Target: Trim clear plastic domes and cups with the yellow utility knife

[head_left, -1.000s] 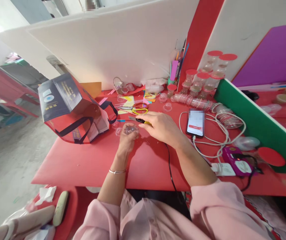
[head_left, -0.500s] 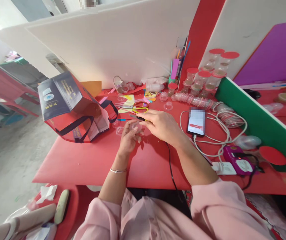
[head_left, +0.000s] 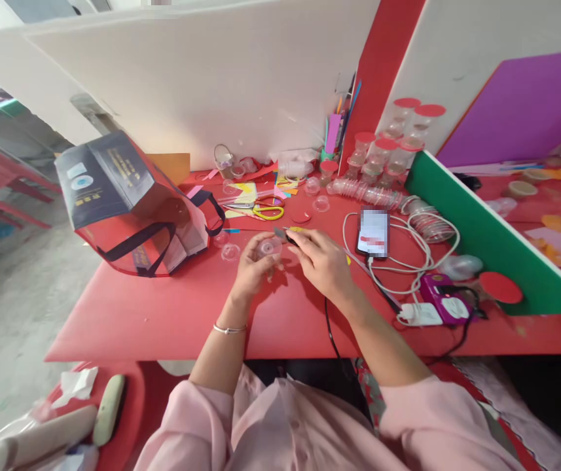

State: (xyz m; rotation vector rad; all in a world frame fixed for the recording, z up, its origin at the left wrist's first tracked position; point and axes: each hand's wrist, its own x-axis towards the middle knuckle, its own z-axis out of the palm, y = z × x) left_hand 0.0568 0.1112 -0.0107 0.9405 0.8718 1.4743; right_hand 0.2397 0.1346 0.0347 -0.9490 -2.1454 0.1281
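My left hand (head_left: pixel 252 267) is closed around a small clear plastic lid (head_left: pixel 269 247), whose round face is turned up. In my right hand (head_left: pixel 323 261) is a small tool with a dark handle and a grey blade (head_left: pixel 280 232); its tip points left, just above the clear lid. The tool's exact kind is hard to make out. Yellow-handled scissors (head_left: pixel 266 211) lie beyond my hands among paper scraps. Another clear lid (head_left: pixel 230 252) rests on the red table (head_left: pixel 186 314) left of my left hand.
A dark and red bag (head_left: pixel 127 216) stands at the left. At the right are a phone (head_left: pixel 373 233) with a white cable, a purple power strip (head_left: pixel 450 304), stacked clear cups (head_left: pixel 368 193) and a green divider (head_left: pixel 486 242).
The view has shifted a little. My right hand has drawn back from my left, so the clear lid and the tool's blade show more plainly.
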